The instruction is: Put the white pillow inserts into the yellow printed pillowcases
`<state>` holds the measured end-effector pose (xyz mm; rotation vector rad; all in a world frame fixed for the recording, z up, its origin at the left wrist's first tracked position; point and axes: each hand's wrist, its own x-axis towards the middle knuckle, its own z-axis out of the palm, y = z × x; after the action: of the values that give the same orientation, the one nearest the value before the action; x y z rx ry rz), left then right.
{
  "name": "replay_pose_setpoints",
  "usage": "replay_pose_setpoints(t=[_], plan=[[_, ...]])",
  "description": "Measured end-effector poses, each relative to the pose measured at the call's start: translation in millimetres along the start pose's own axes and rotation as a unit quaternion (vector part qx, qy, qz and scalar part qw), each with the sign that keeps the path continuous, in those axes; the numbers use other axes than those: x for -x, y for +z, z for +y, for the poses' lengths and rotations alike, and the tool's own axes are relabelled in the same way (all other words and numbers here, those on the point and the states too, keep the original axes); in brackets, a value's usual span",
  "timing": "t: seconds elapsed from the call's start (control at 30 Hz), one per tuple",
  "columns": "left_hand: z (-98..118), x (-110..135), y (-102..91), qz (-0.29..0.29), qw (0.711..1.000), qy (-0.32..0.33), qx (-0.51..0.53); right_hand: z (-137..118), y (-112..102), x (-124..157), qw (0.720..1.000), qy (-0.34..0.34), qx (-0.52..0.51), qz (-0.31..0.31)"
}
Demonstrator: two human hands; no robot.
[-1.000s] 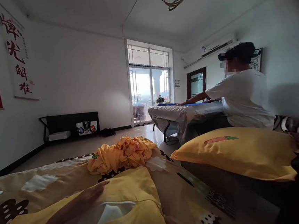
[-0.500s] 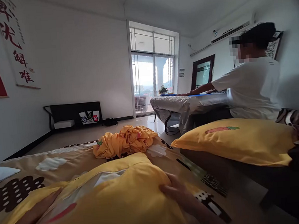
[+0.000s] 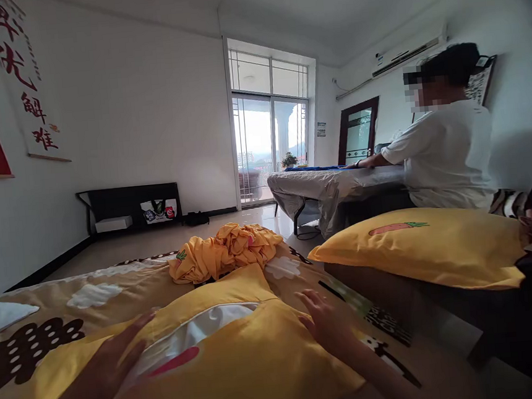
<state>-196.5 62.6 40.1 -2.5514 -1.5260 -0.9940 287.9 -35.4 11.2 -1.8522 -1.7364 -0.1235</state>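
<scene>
A yellow pillowcase (image 3: 252,362) lies before me, a white pillow (image 3: 206,322) showing through its long opening. Pink printed shapes mark its front. My left hand (image 3: 125,348) rests over the left part of the case, fingers stretched and thumb apart. At the right edge, my right hand (image 3: 323,322) is open with its fingers spread, close to the fabric; whether it touches is unclear. Just beyond the case sits a crumpled orange-yellow cloth (image 3: 226,251) with a carrot print. A plump yellow pillow (image 3: 438,253) with a carrot print lies to the right.
Under the pillowcase is a brown patterned bedspread (image 3: 130,298). A person in a white shirt (image 3: 443,153) stands at a cloth-covered table (image 3: 330,184) with blue material on it. A black bench (image 3: 126,202) stands along the far wall. A white cloth corner (image 3: 3,315) lies at left.
My right hand has let go of the pillowcase's right edge and opened. My left hand has moved forward and right over the case. The case has shifted, and more white shows in its opening.
</scene>
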Motion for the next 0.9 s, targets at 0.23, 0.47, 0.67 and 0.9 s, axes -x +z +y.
replay_pose_setpoints(t=[0.23, 0.47, 0.67, 0.9], plan=[[108.6, -0.7, 26.6, -0.269, 0.946, 0.173, 0.047, -90.2, 27.7, 4.6, 0.964, -0.244, -0.055, -0.095], [79.5, 24.3, 61.5, -0.289, 0.951, 0.111, 0.007, -76.5, 57.5, 39.2, 0.955, -0.215, -0.077, -0.187], [66.2, 48.5, 57.5, -0.18, 0.968, 0.166, -0.06, -13.8, 52.1, 63.2, 0.983, -0.1, -0.004, -0.157], [56.8, 53.5, 61.2, -0.114, 0.967, 0.217, -0.077, 43.2, 36.1, 104.7, 0.983, -0.013, 0.132, -0.125]])
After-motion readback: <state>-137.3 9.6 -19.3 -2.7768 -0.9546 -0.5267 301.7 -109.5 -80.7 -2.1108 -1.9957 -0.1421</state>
